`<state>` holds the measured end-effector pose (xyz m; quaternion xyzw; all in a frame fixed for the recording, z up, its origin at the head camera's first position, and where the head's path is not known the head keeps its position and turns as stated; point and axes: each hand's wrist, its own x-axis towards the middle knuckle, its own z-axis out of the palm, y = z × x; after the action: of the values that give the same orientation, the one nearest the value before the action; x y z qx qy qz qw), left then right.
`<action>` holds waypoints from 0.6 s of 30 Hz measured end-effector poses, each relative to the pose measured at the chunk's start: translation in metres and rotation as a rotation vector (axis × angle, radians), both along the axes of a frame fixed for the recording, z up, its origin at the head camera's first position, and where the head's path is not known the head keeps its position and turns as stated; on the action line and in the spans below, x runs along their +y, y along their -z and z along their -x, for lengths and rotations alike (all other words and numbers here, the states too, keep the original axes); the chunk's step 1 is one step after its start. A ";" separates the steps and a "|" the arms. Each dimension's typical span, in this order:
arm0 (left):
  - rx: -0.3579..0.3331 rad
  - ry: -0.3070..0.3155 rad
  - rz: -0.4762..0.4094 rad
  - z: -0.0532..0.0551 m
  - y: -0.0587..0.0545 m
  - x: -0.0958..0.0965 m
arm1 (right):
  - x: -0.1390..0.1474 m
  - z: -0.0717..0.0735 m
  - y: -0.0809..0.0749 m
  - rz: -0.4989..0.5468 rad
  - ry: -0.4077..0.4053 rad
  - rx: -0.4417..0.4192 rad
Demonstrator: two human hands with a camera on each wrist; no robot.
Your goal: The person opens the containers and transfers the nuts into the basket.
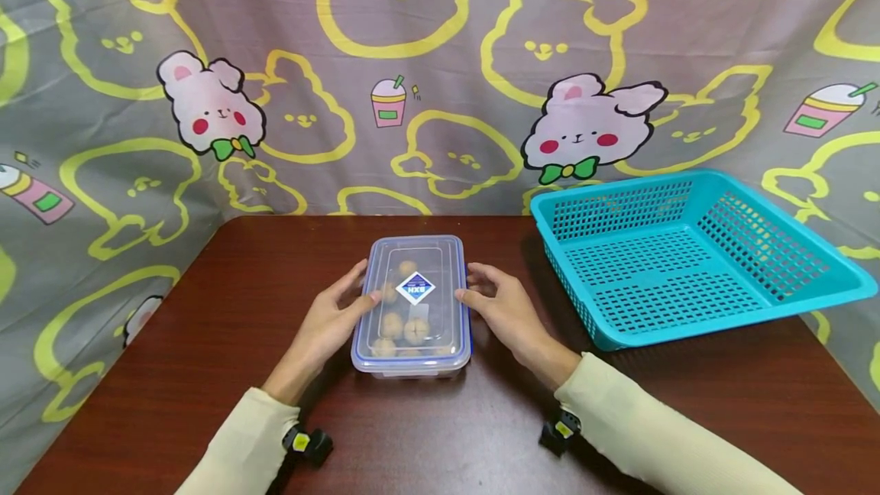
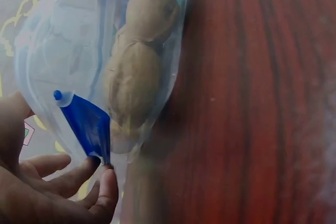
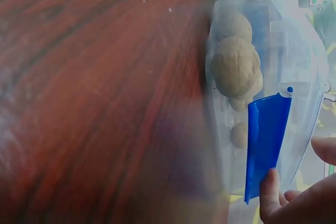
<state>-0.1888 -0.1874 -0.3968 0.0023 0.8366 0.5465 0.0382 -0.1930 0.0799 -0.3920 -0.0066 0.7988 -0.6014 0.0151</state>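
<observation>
A clear plastic food container (image 1: 412,365) with a blue-rimmed lid (image 1: 412,254) lies flat on the table, several walnuts (image 1: 415,329) showing through it. My left hand (image 1: 330,327) grips its left side, thumb over the lid's edge. In the left wrist view, fingertips meet the free end of a blue latch (image 2: 89,124), which is tilted out from the wall. On the right side my right hand (image 1: 509,319) holds the container, thumb at the lid's rim. The right wrist view has a fingertip on another blue latch (image 3: 268,135), also angled outward.
A turquoise slotted plastic basket (image 1: 653,331) stands at the right of the brown table (image 1: 206,342), with its right part reaching toward the table's side edge. Behind the table hangs a curtain (image 1: 454,82) printed with cartoon rabbits.
</observation>
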 end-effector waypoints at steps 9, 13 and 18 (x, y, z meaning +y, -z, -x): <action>-0.029 -0.027 -0.035 -0.002 -0.010 -0.003 | 0.000 0.001 -0.007 0.047 -0.053 -0.073; -0.093 -0.023 -0.092 0.000 -0.012 -0.004 | 0.001 0.002 -0.010 0.052 -0.072 -0.133; -0.134 0.007 -0.132 0.003 -0.012 -0.006 | 0.000 0.005 -0.012 0.053 -0.080 -0.187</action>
<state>-0.1916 -0.1938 -0.3846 -0.0287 0.7944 0.5991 0.0957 -0.1980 0.0803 -0.3801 0.0173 0.7769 -0.6192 0.1132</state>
